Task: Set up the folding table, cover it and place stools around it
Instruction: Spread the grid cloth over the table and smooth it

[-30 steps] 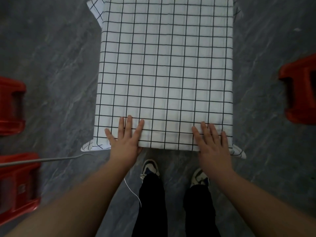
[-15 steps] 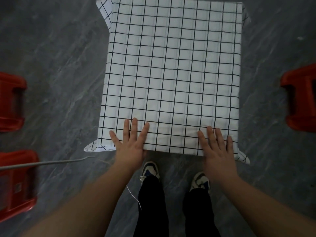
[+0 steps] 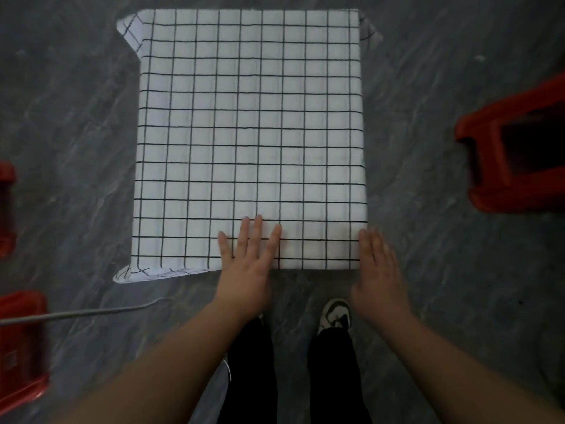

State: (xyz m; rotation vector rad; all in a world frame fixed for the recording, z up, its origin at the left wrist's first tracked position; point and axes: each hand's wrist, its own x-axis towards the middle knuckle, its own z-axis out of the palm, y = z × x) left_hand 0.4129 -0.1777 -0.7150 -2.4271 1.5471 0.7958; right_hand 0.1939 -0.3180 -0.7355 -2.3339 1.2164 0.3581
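A white cloth with a black grid [image 3: 250, 133] covers the small table, hanging over its edges with corners drooping at the near left and far left. My left hand [image 3: 247, 264] lies flat, fingers spread, on the cloth at the near edge, about the middle. My right hand [image 3: 380, 270] is flat at the near right corner, fingers straight, at the cloth's edge. A red stool [image 3: 516, 157] stands to the right of the table. Parts of two more red stools show at the left, one at mid height [image 3: 6, 209] and one nearer [image 3: 21, 347].
The floor is dark grey marbled tile [image 3: 76, 133]. A thin grey cable [image 3: 85, 313] runs along the floor from the left edge toward the table's near left corner. My legs in black trousers and a white shoe [image 3: 334, 313] are just in front of the table.
Both hands slid to the right along the near edge of the cloth; the left is now near the middle, the right at the corner. The view shifted, showing the whole cloth.
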